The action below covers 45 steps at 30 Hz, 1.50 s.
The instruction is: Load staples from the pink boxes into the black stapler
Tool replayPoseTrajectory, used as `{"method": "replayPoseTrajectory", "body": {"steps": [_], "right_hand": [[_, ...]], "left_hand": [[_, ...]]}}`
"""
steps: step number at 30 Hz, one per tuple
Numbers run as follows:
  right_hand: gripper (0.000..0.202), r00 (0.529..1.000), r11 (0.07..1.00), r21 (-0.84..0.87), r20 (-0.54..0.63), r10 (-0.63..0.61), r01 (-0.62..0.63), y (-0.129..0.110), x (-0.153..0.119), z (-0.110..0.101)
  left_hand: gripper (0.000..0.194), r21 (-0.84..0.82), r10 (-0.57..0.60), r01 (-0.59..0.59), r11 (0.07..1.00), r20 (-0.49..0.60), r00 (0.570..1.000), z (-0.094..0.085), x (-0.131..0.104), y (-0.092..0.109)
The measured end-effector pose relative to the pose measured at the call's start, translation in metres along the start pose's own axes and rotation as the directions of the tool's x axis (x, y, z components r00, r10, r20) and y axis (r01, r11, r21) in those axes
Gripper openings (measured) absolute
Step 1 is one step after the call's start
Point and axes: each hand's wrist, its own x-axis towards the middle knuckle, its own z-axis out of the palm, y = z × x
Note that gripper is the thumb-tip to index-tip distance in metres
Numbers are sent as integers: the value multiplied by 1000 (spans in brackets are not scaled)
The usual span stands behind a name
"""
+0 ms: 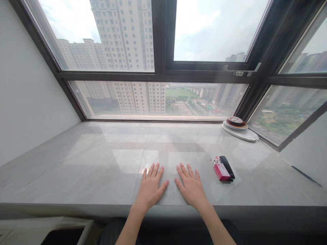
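My left hand lies palm down on the glossy grey sill, fingers spread and nothing held. Beside it, my right hand also rests flat with its fingers apart. The two thumbs point toward each other across a gap. To the right of my right hand are a small pink and white box and a black stapler, lying side by side and touching. Neither hand touches them.
A stack of plates sits in the far right corner against the window frame. White walls bound the sill left and right. Its front edge runs just below my wrists. A pale cabinet with a dark opening stands at lower left.
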Motion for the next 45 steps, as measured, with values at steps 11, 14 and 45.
{"method": "replayPoseTrajectory", "body": {"steps": [11, 14, 45], "right_hand": [[61, 1000, 1000, -3, -9, -4, 4, 1, 0, 2], [61, 1000, 1000, -1, -3, 2, -2, 1, 0, 2], [60, 1000, 1000, 16, -1, -4, 4, 2, -1, -1]], "left_hand": [[59, -24, 7, -6, 1000, 3, 1000, -4, 0, 1], [60, -23, 11, -11, 1000, 5, 1000, -3, 0, 1], [63, -9, 4, -4, 1000, 7, 1000, 1, 0, -1]]}}
